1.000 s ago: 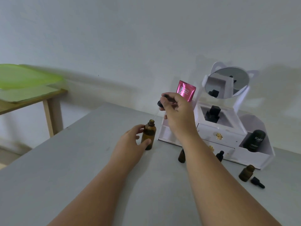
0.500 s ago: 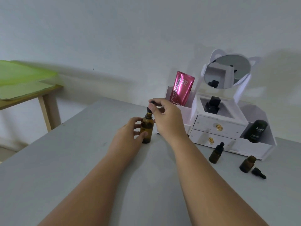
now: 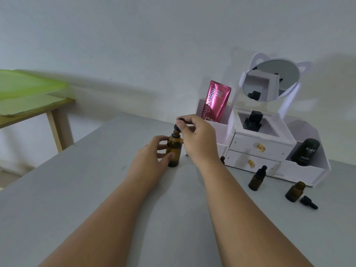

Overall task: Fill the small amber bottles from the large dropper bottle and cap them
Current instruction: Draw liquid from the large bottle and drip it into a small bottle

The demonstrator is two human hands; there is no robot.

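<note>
On the grey table (image 3: 96,189), the big bottle (image 3: 174,151) stands left of the white organizer (image 3: 300,170), gripped by the left hand (image 3: 152,160). The right hand (image 3: 198,137) pinches the dropper cap (image 3: 178,125), now lower, at the bottle's mouth.

1. The large amber dropper bottle (image 3: 174,151) is standing upright on the grey counter (image 3: 96,189), with the left hand's fingers (image 3: 160,149) wrapping its body.
2. Its black dropper cap (image 3: 176,126) is sitting just above the open neck, pinched by the right hand's fingers (image 3: 187,122).
3. One small amber bottle (image 3: 257,179), capped in black, is standing well to the right of both sets of fingers.
4. Another small amber bottle (image 3: 294,191) is standing uncapped farther right, its black cap (image 3: 308,202) lying just beside it.
</note>
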